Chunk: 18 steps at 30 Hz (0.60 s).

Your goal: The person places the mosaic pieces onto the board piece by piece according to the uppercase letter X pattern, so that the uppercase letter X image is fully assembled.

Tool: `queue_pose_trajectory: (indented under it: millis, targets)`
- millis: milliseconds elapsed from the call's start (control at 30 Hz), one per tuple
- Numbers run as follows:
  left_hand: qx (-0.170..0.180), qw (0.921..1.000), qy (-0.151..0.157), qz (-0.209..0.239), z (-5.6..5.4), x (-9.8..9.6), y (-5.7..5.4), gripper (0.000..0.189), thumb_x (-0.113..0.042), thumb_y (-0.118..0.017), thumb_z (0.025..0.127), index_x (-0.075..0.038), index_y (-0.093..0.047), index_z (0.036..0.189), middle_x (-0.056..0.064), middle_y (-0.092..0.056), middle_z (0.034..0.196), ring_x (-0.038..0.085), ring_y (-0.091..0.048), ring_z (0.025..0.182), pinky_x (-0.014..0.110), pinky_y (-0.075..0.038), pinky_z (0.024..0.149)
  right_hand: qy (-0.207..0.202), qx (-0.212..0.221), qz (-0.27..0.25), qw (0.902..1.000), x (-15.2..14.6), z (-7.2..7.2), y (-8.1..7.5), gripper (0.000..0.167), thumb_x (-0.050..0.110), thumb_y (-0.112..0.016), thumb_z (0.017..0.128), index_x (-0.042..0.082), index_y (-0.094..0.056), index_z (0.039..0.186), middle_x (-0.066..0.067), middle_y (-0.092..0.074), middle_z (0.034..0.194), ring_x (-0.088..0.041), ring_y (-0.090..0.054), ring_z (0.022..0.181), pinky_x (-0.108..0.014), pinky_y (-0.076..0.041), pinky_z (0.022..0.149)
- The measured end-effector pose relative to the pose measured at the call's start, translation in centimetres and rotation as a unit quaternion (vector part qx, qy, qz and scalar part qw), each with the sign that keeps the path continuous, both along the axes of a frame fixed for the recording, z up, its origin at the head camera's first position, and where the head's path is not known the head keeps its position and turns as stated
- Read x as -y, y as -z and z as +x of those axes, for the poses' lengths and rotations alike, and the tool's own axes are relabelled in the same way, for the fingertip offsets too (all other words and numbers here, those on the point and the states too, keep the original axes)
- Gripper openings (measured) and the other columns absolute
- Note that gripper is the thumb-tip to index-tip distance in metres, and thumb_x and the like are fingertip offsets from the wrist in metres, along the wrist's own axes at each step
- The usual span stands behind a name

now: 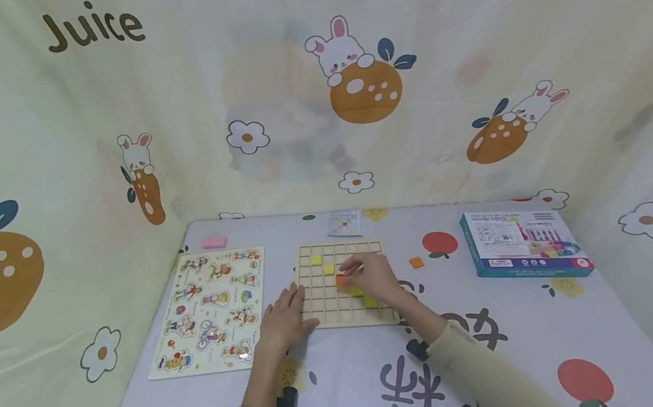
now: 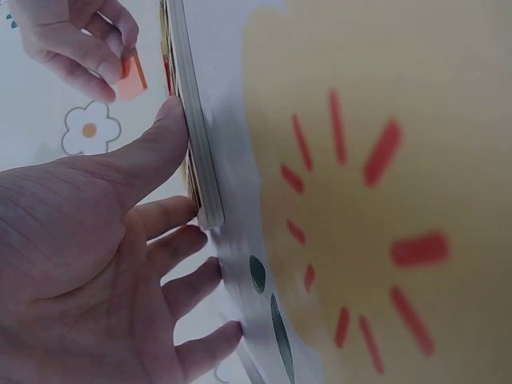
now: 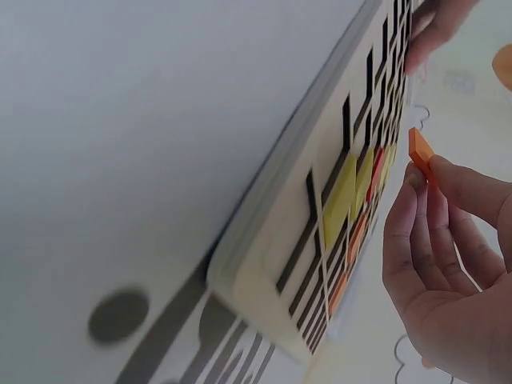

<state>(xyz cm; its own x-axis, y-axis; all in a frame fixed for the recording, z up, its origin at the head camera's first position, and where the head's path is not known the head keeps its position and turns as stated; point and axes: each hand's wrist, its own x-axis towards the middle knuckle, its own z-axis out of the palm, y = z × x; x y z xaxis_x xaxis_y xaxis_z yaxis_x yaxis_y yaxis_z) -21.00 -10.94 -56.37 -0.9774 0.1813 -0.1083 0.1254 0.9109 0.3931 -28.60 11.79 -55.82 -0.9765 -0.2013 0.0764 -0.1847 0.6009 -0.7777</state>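
Note:
A wooden grid board (image 1: 324, 313) lies flat, with a diagonal of yellow tiles (image 1: 316, 260) and a red tile (image 3: 374, 174) in its cells. Orange tiles (image 3: 338, 294) also sit in the grid. My right hand (image 1: 371, 278) is over the board's middle and pinches an orange square tile (image 3: 419, 149) between thumb and fingertips, the tile held above the grid in the right wrist view. At the board's near left corner rests my left hand (image 1: 283, 320), fingers spread along the side and thumb at the front edge.
A loose orange tile (image 1: 416, 262) lies right of the board. Behind the board is a small pattern card (image 1: 345, 224). A picture puzzle board (image 1: 194, 332) lies to the left, below a pink block (image 1: 215, 242). A flat box (image 1: 523, 244) lies at the right.

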Motion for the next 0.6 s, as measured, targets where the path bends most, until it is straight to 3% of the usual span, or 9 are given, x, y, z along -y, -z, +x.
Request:
queue_pose_trajectory:
  millis: [233,600]
  targets:
    - [0.002,1.0,0.003,-0.003,-0.1,0.0,-0.1,0.082,-0.043,-0.073,0.096,-0.004,-0.039,0.16,0.018,-0.032,0.168,0.039,-0.03,0.155,0.065,-0.027,0.123,-0.023,0.005,-0.022,0.9995,1.4,-0.1,0.2,0.019,0.006,-0.086,0.084,0.009,-0.08,0.102,0.004,-0.073,0.084,-0.014,-0.068,0.079,-0.033,-0.059,0.075]
    - [0.005,0.9999,0.0,-0.01,-0.1,0.1,0.0,0.082,-0.044,-0.072,0.097,-0.006,-0.039,0.161,0.017,-0.032,0.168,0.038,-0.029,0.155,0.064,-0.027,0.123,-0.041,-0.03,0.037,0.998,2.6,-0.1,1.2,0.016,0.006,-0.083,0.083,0.011,-0.079,0.098,0.008,-0.071,0.08,-0.01,-0.064,0.073,-0.028,-0.055,0.068]
